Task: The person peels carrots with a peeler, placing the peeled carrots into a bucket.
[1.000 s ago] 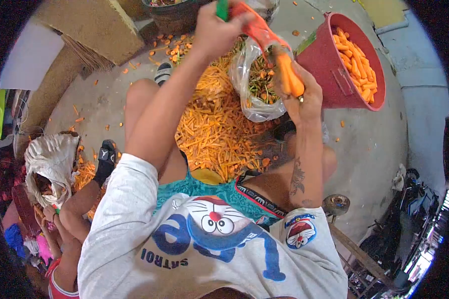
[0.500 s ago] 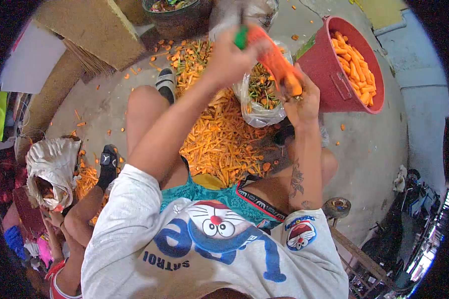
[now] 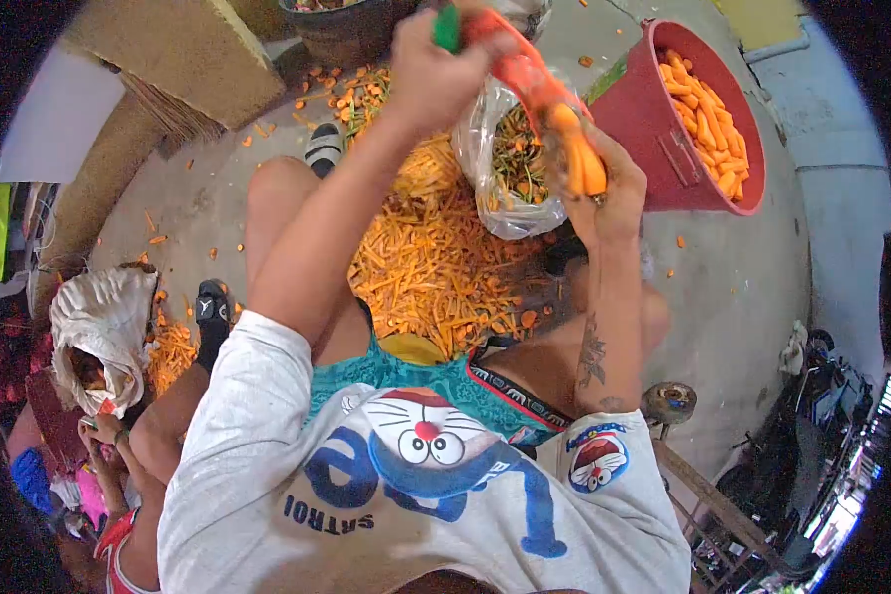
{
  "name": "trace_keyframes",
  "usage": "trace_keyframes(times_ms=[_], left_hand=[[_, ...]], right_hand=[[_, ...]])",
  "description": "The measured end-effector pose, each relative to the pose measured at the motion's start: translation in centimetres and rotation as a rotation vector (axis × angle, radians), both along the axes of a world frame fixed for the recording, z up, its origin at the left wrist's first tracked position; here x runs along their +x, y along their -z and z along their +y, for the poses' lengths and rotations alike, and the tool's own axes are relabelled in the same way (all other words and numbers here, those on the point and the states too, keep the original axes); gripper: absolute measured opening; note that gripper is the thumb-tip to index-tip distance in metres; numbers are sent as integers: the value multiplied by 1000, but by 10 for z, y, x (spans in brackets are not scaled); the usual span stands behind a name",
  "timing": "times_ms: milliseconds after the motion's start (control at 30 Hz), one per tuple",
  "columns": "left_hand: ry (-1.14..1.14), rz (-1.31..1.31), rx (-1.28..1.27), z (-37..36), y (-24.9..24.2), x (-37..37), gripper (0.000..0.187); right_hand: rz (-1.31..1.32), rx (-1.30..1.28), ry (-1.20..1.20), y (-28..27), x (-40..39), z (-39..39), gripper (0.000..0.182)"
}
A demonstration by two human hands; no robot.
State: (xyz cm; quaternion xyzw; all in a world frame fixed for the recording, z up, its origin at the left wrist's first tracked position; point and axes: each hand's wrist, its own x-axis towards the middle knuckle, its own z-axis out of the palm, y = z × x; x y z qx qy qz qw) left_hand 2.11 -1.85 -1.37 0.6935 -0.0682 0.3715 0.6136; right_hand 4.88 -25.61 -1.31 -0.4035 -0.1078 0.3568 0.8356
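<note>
My left hand (image 3: 441,84) is closed round a long bright red-orange thing (image 3: 520,69) with a green end (image 3: 446,30); motion smears it, and I cannot tell what it is. Its far end reaches the peeled carrots (image 3: 591,170) gripped in my right hand (image 3: 622,183). Fingers of that hand wrap round them, dark with dirt. Below both hands stands a clear plastic bag (image 3: 513,220) of carrot tops and trimmings. Between my legs lies a heap of orange carrot peelings (image 3: 431,262).
A tilted red tub (image 3: 624,139) full of peeled carrots stands at the right. A dark bucket (image 3: 342,35) is at the back. At left are a white sack (image 3: 104,307) and another person's bent leg (image 3: 158,431). Carrot ends (image 3: 342,99) litter the floor.
My left hand has moved up and slightly left with the red-orange thing. In my right hand the carrots have turned and show more plainly.
</note>
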Motion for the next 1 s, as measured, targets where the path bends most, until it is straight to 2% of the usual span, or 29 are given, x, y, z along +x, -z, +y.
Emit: trace_keyframes(times_ms=[33, 67, 100, 133, 200, 233, 267, 333, 400, 467, 500, 533, 600, 633, 667, 733, 800, 867, 900, 933, 967, 1000], left_hand=[[-79, 89, -25, 17, -4, 2, 14], [-156, 177, -48, 25, -6, 3, 13], [-106, 39, -170, 15, -8, 6, 14], [-104, 31, -168, 0, -11, 1, 14], [-44, -19, 42, -32, -11, -21, 14], [120, -54, -8, -43, -17, -29, 16], [120, -47, -14, -37, -20, -27, 16], [-84, 101, 54, -10, -20, -13, 19], [-114, 33, 14, 3, -11, 0, 19], [-72, 50, -200, -8, -10, -5, 15], [-103, 78, -62, -22, -11, -16, 12], [-102, 78, -64, -28, -14, -20, 12], [-16, 5, 137, -35, -17, -25, 10], [66, 23, 19, -27, -11, -15, 10], [63, 27, 16, -16, -7, -9, 10], [-185, 168, -98, 9, -12, -1, 9], [-199, 65, -122, 13, -10, 1, 10], [-350, 99, 237, 10, -10, -5, 14], [-323, 208, 387, 5, -10, -9, 22], [-322, 210, 387, 0, -8, -13, 22], [-188, 329, 528, -5, -5, -17, 25], [-52, 448, 666, -11, -4, -22, 28]], right_hand=[[-2, 3, 4, 4, 7, -2, 40], [95, 185, -168, 13, 15, -4, 42], [187, 365, -345, 15, 20, -5, 43], [178, 366, -345, 7, 15, 1, 43], [23, -146, 289, -5, -5, 14, 41], [26, -148, 289, -13, -11, 21, 41], [26, -181, 340, -22, -17, 27, 42], [36, -220, 389, -18, -18, 20, 42], [-42, 52, -76, -7, 1, 9, 40], [30, 75, -51, -4, 4, 11, 38], [70, -59, 177, -21, -9, 27, 37], [115, -196, 404, -30, -17, 36, 36], [30, -222, 365, -26, -17, 31, 36], [-53, -242, 327, -22, -19, 26, 36], [-49, -245, 324, -14, -15, 18, 36], [-152, -108, 36, 0, -1, 5, 41], [-116, -23, 31, -1, 3, 3, 41], [-68, 58, 21, -3, 2, 6, 40], [-208, -90, 175, -4, 0, 11, 38], [-349, -239, 329, -5, -2, 14, 36], [-348, -241, 329, -5, -3, 14, 36], [-501, -413, 359, -6, -5, 13, 33]])
